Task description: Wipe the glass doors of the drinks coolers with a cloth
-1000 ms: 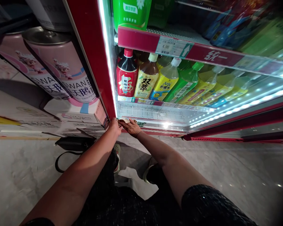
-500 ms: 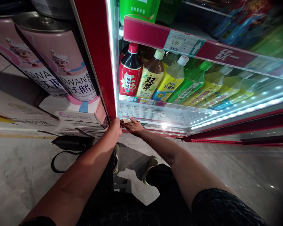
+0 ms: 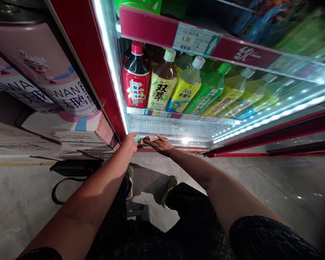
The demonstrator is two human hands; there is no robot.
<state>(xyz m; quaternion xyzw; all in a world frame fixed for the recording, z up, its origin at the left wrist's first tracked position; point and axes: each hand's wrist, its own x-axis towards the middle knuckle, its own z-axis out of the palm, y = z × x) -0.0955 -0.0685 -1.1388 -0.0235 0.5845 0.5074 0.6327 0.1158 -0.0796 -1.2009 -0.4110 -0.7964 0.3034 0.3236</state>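
Observation:
Both hands work low at the front sill (image 3: 184, 143) of a lit drinks cooler. My left hand (image 3: 130, 143) is closed at the sill's left corner, beside the red frame (image 3: 108, 79). A small greenish patterned piece (image 3: 137, 139) shows at its fingertips. From the right, my right hand (image 3: 162, 145) reaches along the sill, fingers closed on a small tan, flat-looking thing (image 3: 152, 138). A dark patch lies between the two hands; what it is I cannot make out. Just behind them is a white wire rack (image 3: 165, 126).
Several drink bottles (image 3: 162, 85) line the shelf above the hands, below a price rail (image 3: 148, 27). Boxes with beer-can pictures (image 3: 67, 79) stack at left. On the floor are a black bag (image 3: 76, 168) and my shoes (image 3: 170, 189); white paper (image 3: 157, 213) lies between my legs.
My hands have drawn slightly apart, the right one moving rightward along the sill. More of the greenish piece and the tan thing shows between them. The view has shifted a little.

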